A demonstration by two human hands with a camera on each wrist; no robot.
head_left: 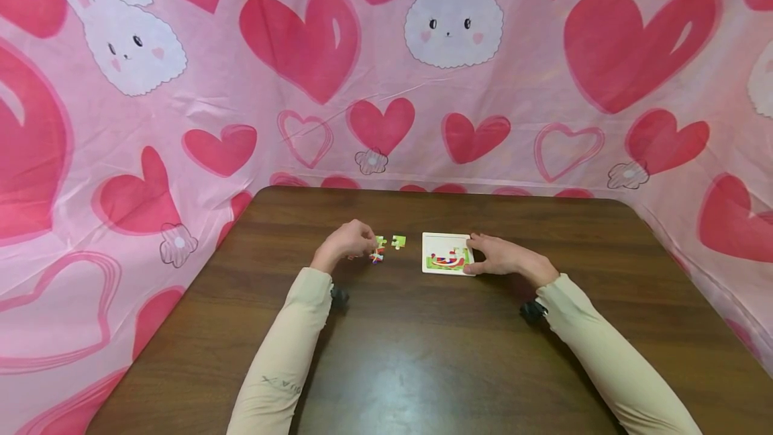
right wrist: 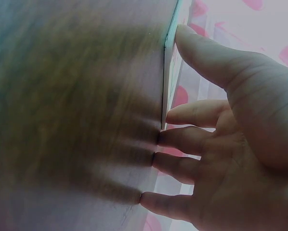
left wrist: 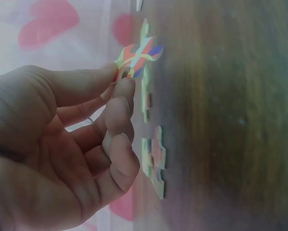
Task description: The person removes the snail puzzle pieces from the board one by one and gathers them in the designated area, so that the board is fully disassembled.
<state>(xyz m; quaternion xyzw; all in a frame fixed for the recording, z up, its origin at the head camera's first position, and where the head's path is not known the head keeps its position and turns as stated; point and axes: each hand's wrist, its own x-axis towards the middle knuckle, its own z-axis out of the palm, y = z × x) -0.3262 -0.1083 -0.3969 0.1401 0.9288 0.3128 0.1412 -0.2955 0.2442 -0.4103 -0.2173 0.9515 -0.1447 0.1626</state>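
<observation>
My left hand [head_left: 350,240] pinches a small jigsaw piece [left wrist: 137,57] between thumb and index finger; in the left wrist view it is held up off the table, coloured red, white, blue and yellow. Loose pieces [left wrist: 154,156] lie on the table below and beside that hand, one green piece [head_left: 398,242] a little to its right. The white puzzle tray [head_left: 441,272] lies flat, with joined pieces [head_left: 445,262] along its lower part. At the tray's right edge rests my right hand [head_left: 504,257], thumb and index finger touching it; the other fingertips reach the table in the right wrist view.
The brown wooden table [head_left: 398,354] extends around the tray and the pieces. Behind it and at both sides hangs a pink cloth [head_left: 374,72] with red hearts and white rabbits. Dark devices are strapped at both wrists.
</observation>
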